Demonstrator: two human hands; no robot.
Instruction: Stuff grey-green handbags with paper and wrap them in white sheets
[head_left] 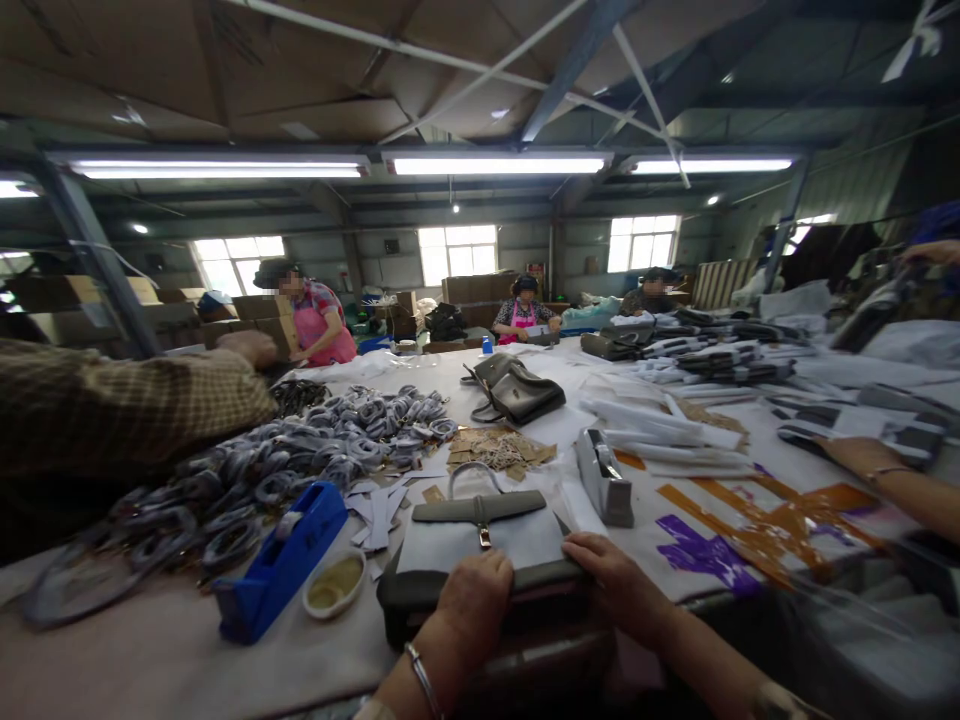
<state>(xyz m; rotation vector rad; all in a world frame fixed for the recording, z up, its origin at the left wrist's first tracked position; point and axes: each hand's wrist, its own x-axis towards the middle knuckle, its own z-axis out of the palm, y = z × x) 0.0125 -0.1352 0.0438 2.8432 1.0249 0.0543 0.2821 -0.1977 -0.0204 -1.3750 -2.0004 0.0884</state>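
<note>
A dark olive handbag (409, 592) lies at the table's near edge in front of me. White sheet material (435, 552) covers part of it, and an olive flap strap (480, 507) with a gold clasp (485, 537) lies on top. My left hand (476, 600) is closed on the bag's near edge, just below the clasp, its fingertips partly hidden. At the right end of the same edge, my right hand (619, 580) grips the bag, thumb side up. The bag's underside is in shadow.
A blue tape dispenser (281, 560), a small bowl (335, 583) and heaped wrapped straps (337, 440) are on the left. A grey tape dispenser (604, 478) stands right of the bag; another dark bag (517, 388) lies beyond. Co-workers' arms reach in from both sides.
</note>
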